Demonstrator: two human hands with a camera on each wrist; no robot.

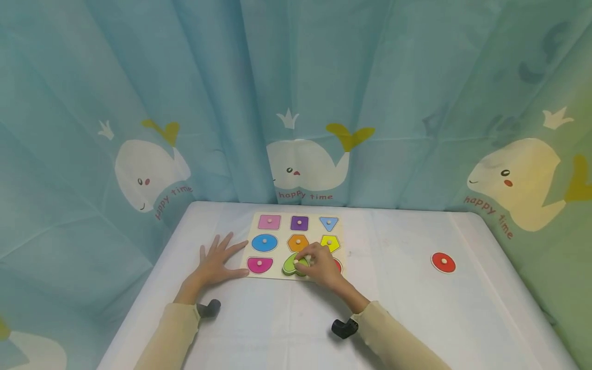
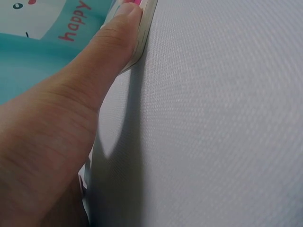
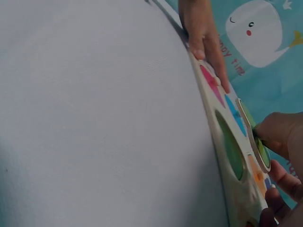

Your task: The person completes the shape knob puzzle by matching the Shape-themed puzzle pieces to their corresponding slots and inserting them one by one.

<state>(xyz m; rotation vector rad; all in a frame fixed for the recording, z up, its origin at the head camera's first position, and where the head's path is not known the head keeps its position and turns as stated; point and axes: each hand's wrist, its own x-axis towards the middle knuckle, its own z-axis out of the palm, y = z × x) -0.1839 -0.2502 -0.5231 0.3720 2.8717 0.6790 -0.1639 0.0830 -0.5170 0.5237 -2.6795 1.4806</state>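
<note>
My right hand (image 1: 324, 264) pinches the knob of a green puzzle piece (image 1: 289, 265) with a rounded, lobed outline. In the right wrist view, this green piece (image 3: 263, 153) is raised off the puzzle board (image 3: 208, 101), and a green recess (image 3: 230, 146) shows below it. Fingers of my left hand (image 1: 214, 264) are spread, with the thumb and a fingertip at the left edge of the cream board (image 1: 282, 231). The thumb (image 2: 120, 28) rests on the board's corner in the left wrist view. A red shape (image 1: 339, 264) on the board is partly hidden by my right hand.
Other knobbed pieces sit in the board, among them a magenta half-round (image 1: 260, 264), blue oval (image 1: 264, 243) and orange hexagon (image 1: 298, 242). A red round piece (image 1: 443, 262) lies on the white tabletop (image 1: 393, 308) to the right. A whale-print curtain (image 1: 222, 103) hangs behind.
</note>
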